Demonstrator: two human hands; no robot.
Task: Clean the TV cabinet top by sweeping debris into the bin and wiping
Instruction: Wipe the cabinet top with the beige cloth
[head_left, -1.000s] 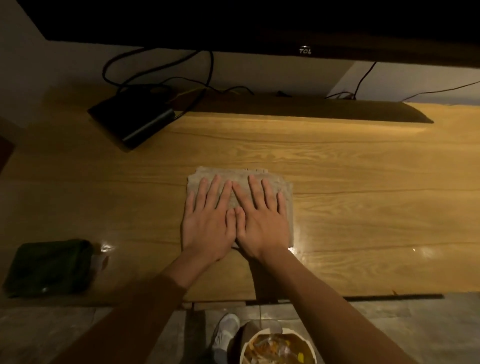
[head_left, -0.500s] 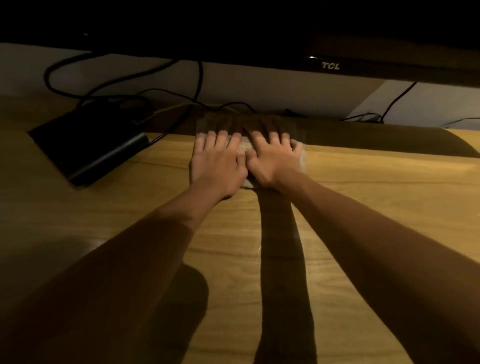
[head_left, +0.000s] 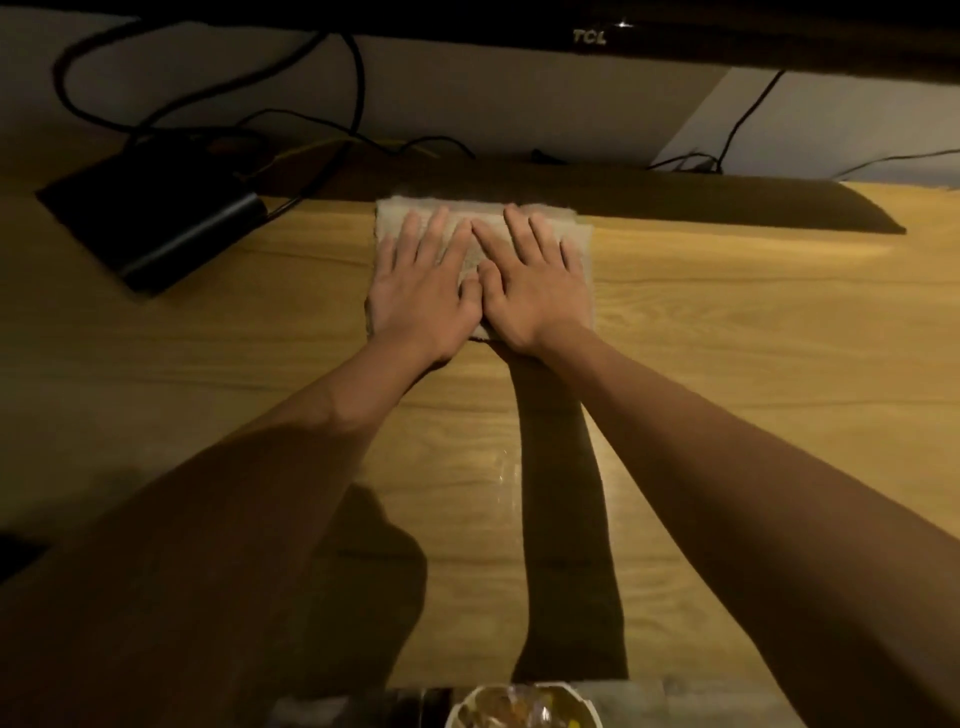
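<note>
A pale grey, folded rectangular cloth (head_left: 480, 254) lies flat on the light wooden desk (head_left: 753, 332), pinned beneath the left hand (head_left: 423, 291) and right hand (head_left: 535, 288), both pressed side by side, fingers spread flat.

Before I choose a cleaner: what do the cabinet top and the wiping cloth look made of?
Cabinet top: looks like light wood or a wood-look veneer, with long grain lines and a smooth, slightly glossy finish that shows glare; solid or laminate cannot be told.
Cloth: pale beige woven fabric, coarse and matte, with a fuzzy far edge, lying flat under both hands.
</note>
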